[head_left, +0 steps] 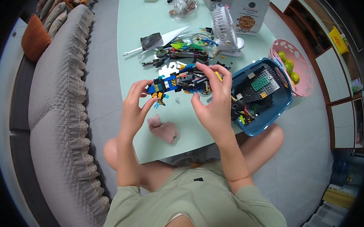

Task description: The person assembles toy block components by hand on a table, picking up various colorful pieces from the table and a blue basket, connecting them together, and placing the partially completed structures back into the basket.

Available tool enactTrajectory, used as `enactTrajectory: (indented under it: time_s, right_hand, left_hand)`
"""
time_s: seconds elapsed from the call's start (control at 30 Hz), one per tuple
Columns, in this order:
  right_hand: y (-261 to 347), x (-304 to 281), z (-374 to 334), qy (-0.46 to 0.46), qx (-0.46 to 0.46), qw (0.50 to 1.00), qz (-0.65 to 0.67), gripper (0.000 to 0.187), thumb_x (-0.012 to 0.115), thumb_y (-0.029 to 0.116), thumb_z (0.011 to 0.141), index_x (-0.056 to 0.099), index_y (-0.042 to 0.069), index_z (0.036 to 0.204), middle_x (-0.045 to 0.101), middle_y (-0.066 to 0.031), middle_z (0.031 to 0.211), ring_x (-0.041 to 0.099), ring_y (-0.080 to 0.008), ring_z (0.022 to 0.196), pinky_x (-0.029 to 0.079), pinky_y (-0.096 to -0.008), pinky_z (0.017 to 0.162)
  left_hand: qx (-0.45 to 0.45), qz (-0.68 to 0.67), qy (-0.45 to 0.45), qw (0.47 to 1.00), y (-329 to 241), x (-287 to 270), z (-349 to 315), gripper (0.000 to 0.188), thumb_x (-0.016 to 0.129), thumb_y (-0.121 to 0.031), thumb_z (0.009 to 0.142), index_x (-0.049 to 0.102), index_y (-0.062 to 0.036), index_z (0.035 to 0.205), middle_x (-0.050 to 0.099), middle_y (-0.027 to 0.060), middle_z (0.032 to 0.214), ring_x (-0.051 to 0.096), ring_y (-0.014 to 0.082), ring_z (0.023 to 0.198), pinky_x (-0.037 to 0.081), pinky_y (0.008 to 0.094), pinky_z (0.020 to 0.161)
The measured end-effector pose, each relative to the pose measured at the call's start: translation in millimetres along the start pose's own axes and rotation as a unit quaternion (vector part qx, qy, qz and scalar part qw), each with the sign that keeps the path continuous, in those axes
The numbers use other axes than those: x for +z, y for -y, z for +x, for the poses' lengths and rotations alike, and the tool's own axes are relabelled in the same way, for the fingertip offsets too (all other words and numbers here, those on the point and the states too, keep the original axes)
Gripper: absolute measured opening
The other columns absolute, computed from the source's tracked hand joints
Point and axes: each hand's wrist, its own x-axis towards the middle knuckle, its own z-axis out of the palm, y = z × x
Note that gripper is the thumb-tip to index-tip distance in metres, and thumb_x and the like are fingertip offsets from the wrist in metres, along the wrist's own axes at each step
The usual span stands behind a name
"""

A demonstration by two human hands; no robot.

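Observation:
Between my two hands, above the table, is a toy-brick model point(167, 84) in blue, black, grey and yellow. My left hand point(134, 101) pinches its left end between thumb and fingers, close to some orange pieces. The fingers of my right hand point(214, 96) curl over the model's right end, with the thumb below it. Just beyond lies another brick-built vehicle point(180, 53), black and green with wheels. Under the model, part of a white round shape shows on the table, mostly hidden. A crumpled pink cloth point(163, 129) rests on the near side.
At the right table edge stands a blue basket point(287, 102) of loose bricks and plates. Behind it is a pink basket point(305, 72) with several green fruits. A white fan point(230, 32), a box point(251, 15), a plastic bag point(182, 6) and a white knife-like tool point(169, 36) occupy the far side.

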Motion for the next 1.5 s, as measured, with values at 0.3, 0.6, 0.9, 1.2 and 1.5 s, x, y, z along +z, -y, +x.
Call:
enactTrajectory:
  time_s: [0.3,0.6,0.9,1.2,1.5]
  right_hand:
    - [-20.8,-97.3,-18.0,-0.091,0.001,0.993,-0.079,0.060,0.066,-0.005,0.067,0.064,0.012,0.125,0.049,-0.0126,0.120,0.059,-0.0242,0.095,0.050,-0.0340,0.079]
    - [-76.1,-159.2,-23.7,-0.128,0.067,0.988,-0.061,0.055,0.066,0.000,0.068,0.060,0.006,0.122,0.052,-0.0125,0.119,0.059,-0.0274,0.108,0.052,-0.0370,0.089]
    - [-96.1,-177.7,-11.4,-0.117,0.118,0.983,-0.081,0.052,0.067,0.004,0.068,0.060,0.007,0.120,0.055,-0.0110,0.115,0.061,-0.0283,0.103,0.053,-0.0382,0.087]
    - [-117.2,-179.4,-25.9,-0.051,0.135,0.953,-0.266,0.051,0.072,0.015,0.068,0.063,0.014,0.118,0.062,-0.0064,0.113,0.059,-0.0283,0.113,0.045,-0.0431,0.098]
    - [-105.7,-176.9,-33.1,-0.038,0.100,0.950,-0.293,0.065,0.074,0.015,0.071,0.060,0.018,0.135,0.054,-0.0108,0.133,0.051,-0.0326,0.125,0.041,-0.0463,0.105]
  left_hand:
    - [0.065,0.058,0.052,0.995,-79.1,49.8,15.3,0.043,0.080,-0.015,0.081,0.064,-0.0119,0.120,0.066,0.0021,0.116,0.067,0.0165,0.080,0.054,0.0299,0.068]
    - [0.018,0.003,0.092,0.996,-118.7,116.0,32.2,0.044,0.081,-0.014,0.079,0.066,-0.0104,0.121,0.068,0.0033,0.114,0.057,0.0140,0.072,0.053,0.0285,0.069]
    - [0.084,0.080,0.114,0.987,-125.7,142.7,50.4,0.055,0.078,-0.018,0.082,0.058,-0.0126,0.133,0.066,0.0062,0.109,0.060,0.0248,0.082,0.051,0.0355,0.071]
    - [0.050,0.142,0.172,0.974,-119.1,148.8,50.0,0.036,0.075,-0.024,0.085,0.067,-0.0175,0.120,0.066,0.0043,0.107,0.066,0.0257,0.072,0.051,0.0368,0.065]
    - [0.044,0.109,0.095,0.989,-118.2,141.3,47.7,0.022,0.076,-0.024,0.084,0.073,-0.0152,0.104,0.070,-0.0007,0.106,0.061,0.0172,0.060,0.048,0.0295,0.058]
